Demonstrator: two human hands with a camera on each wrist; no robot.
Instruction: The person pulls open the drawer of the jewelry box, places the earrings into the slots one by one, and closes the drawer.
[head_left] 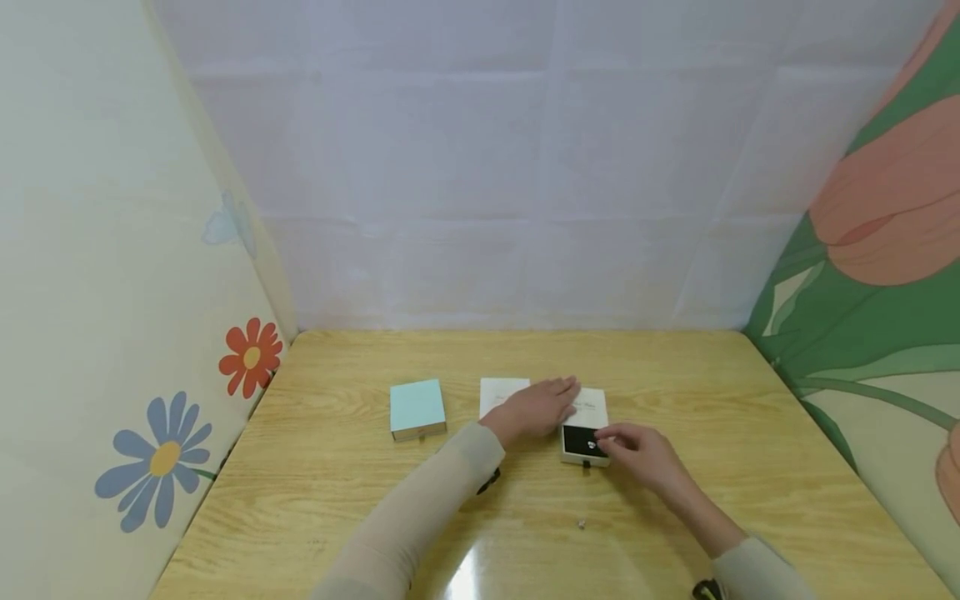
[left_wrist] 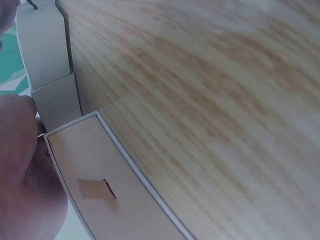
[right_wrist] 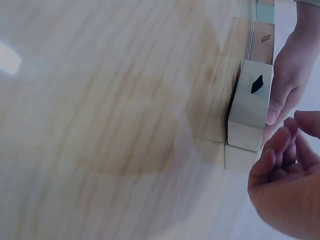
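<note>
A white drawer box (head_left: 590,408) with printed lettering lies on the table, its drawer pulled out toward me. Inside the drawer is a black insert (head_left: 576,439), with a small shiny piece of jewellery (head_left: 592,445) on or just above it. My right hand (head_left: 645,454) is at the drawer's right side, thumb and fingertips close together beside that piece; whether they pinch it is hidden. My left hand (head_left: 540,408) rests with extended fingers on the box's left part. In the right wrist view, the drawer front (right_wrist: 252,95) shows a black pull tab.
Another white box (head_left: 504,394) lies partly under the left hand; its pinkish front (left_wrist: 100,170) has a small tab. A light-blue box (head_left: 417,407) stands farther left. Nearer me, a second tiny shiny piece (head_left: 581,524) lies on the wooden table (head_left: 337,517).
</note>
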